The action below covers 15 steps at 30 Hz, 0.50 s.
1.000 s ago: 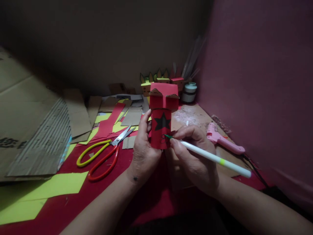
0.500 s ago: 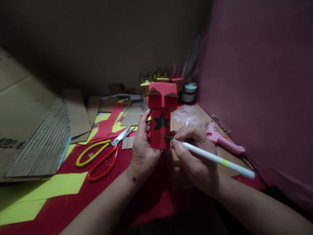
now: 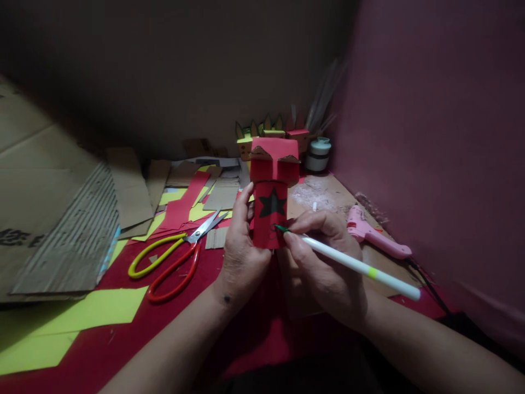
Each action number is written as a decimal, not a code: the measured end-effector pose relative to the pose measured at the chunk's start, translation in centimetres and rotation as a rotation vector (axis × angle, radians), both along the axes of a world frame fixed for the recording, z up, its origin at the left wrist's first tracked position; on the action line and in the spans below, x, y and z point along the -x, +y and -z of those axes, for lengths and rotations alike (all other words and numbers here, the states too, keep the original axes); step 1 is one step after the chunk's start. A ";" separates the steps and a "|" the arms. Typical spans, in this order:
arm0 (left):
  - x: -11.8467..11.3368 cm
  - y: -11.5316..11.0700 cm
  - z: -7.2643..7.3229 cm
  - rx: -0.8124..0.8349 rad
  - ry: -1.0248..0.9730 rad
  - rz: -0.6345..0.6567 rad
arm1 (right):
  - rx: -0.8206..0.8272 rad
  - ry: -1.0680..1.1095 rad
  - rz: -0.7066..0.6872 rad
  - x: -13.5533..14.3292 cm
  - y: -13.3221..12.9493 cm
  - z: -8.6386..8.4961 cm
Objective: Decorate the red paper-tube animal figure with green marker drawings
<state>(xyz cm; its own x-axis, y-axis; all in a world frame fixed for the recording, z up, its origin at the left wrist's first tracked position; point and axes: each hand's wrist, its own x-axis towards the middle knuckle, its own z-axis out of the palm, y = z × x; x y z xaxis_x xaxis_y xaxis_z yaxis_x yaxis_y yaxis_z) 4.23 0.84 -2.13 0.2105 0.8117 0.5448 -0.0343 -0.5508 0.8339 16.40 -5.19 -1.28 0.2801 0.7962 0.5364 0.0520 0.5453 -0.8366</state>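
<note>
My left hand (image 3: 241, 246) is wrapped round the lower left side of a red paper figure (image 3: 270, 189), which stands upright in its grip. The figure has a boxy red head with cardboard edges and a tube body bearing a dark star (image 3: 273, 203). Below the star is a small curly outline. Between thumb and fingers, my right hand (image 3: 328, 251) holds a white marker (image 3: 356, 265) with a yellow-green band. Its green tip is at the curly outline on the tube.
Scissors (image 3: 197, 235) with yellow and red handles lie left of my hands. Yellow paper (image 3: 98, 312), cardboard pieces (image 3: 131, 189) and red strips (image 3: 180, 207) spread leftward. A pink glue gun (image 3: 379, 238) lies right; a pale jar (image 3: 318, 154) and small paper figures (image 3: 273, 133) stand behind.
The marker and my right hand have shifted slightly, the tip moving a little up and left on the tube. My left hand keeps its hold on the figure.
</note>
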 end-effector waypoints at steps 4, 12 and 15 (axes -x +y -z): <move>0.1 0.0 0.1 -0.005 0.007 0.008 | 0.015 0.008 -0.008 0.1 -0.1 -0.1; 0.1 0.1 0.1 0.003 0.002 0.007 | 0.025 0.016 -0.053 0.1 -0.2 0.1; 0.0 0.1 0.1 0.006 0.000 0.007 | 0.032 0.019 -0.069 0.1 -0.1 0.2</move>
